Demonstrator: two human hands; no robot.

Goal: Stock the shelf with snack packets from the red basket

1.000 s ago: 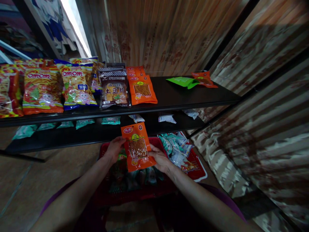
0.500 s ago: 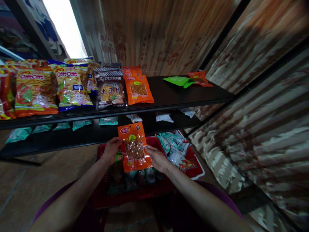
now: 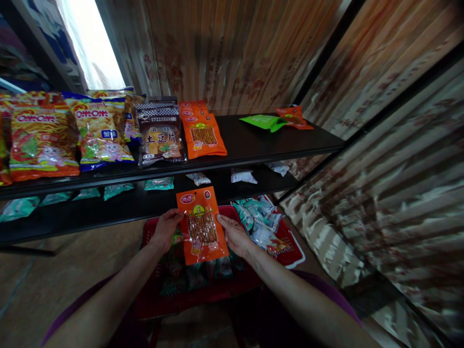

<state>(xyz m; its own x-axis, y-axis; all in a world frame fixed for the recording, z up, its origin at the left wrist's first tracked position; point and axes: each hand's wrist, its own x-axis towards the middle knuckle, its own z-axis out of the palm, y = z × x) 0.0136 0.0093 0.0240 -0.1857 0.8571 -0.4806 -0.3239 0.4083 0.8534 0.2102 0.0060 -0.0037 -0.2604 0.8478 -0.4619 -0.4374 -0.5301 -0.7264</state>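
An orange snack packet [image 3: 202,227] with a clear window showing brown sticks is held upright, its printed front toward me. My left hand [image 3: 167,229] pinches its left edge. On the opposite edge, my right hand [image 3: 235,236] grips it with the thumb in front. Below the packet is a red basket [image 3: 150,290] holding several snack bags, partly covered by the packet and my hands. Matching orange packets [image 3: 205,135] stand on the upper shelf [image 3: 250,145], beside a brown potato-chip bag [image 3: 162,135].
Yellow-and-blue snack bags [image 3: 102,130] fill the upper shelf's left part. A green packet [image 3: 264,122] lies toward its right end. Small teal bags [image 3: 158,183] rest on the lower shelf [image 3: 119,208]. A second red basket [image 3: 295,249] stands at right, near a draped curtain [image 3: 362,203].
The view has shifted slightly, so the shelf goods appear a little farther left. Both hands keep hold of the orange packet, which sits marginally lower in view.
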